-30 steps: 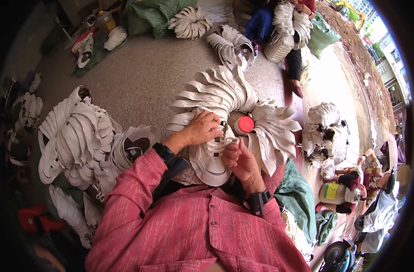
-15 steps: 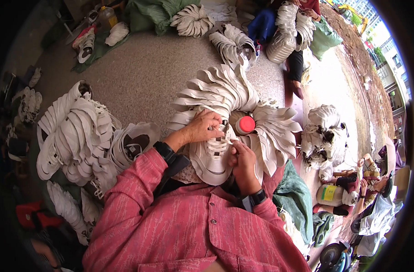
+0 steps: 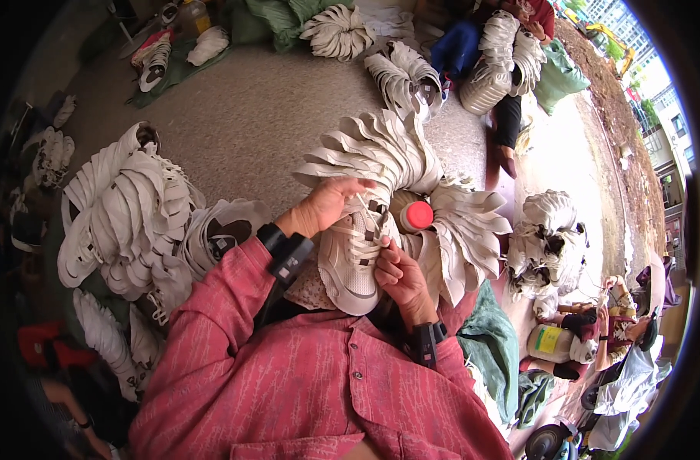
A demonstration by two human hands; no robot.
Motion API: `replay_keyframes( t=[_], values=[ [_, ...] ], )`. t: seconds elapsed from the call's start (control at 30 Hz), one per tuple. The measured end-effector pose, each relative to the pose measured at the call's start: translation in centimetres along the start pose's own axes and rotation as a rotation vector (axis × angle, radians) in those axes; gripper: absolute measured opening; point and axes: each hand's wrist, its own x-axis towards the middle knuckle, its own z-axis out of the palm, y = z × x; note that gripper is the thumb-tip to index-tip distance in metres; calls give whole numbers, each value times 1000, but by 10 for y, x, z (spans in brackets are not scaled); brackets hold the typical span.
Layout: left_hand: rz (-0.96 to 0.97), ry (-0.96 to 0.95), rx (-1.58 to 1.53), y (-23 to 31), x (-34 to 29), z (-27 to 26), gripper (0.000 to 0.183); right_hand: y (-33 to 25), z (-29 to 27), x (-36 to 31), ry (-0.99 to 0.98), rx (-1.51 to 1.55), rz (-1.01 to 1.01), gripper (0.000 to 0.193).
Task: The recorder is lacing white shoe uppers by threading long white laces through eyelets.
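A white and grey shoe upper (image 3: 348, 274) stands toe toward me in front of my body, laces crossing its front. My left hand (image 3: 325, 205) is raised at its upper left, fingertips pinched on a white shoelace (image 3: 367, 208) that runs taut down to the eyelets. My right hand (image 3: 400, 277) is closed at the right eyelet edge, thumb and finger gripping the upper there; whether a lace end is also between them is hidden. Right behind is a jug with a red cap (image 3: 419, 215), ringed by fanned stacks of white shoe uppers (image 3: 377, 149).
More stacked uppers (image 3: 127, 222) stand at my left, and another bundle (image 3: 549, 244) at the right. A green sack (image 3: 490, 349) lies by my right arm. A person (image 3: 509, 115) sits far right with uppers on a clear jug; another person (image 3: 614, 326) works at the right.
My left hand has lifted off the shoe's front, drawing the lace up. My right hand has shifted slightly down and left. The whole view has tilted a little.
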Motion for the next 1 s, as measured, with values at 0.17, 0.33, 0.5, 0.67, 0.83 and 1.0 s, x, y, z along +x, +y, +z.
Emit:
replay_keyframes(
  t=[0.17, 0.33, 0.5, 0.67, 0.83, 1.0],
  values=[
    [2, 56, -251, 6, 2, -5, 22, 9, 12, 0, 378, -322, -135, 23],
    [104, 59, -65, 5, 4, 1, 22, 24, 43, -3, 554, -619, -266, 26],
    [41, 4, -46, 12, 3, 2, 21, 20, 67, -6, 574, -876, -185, 34],
    [67, 28, -76, 11, -2, -3, 20, -7, 66, -7, 750, -1472, -188, 36],
    [59, -54, 337, 12, -2, 11, 18, -34, 54, 30, 263, -2324, -751, 16],
    [389, 140, 779, 14, -18, 27, 20, -47, 44, 51, 0, -2204, -518, 14]
  ],
)
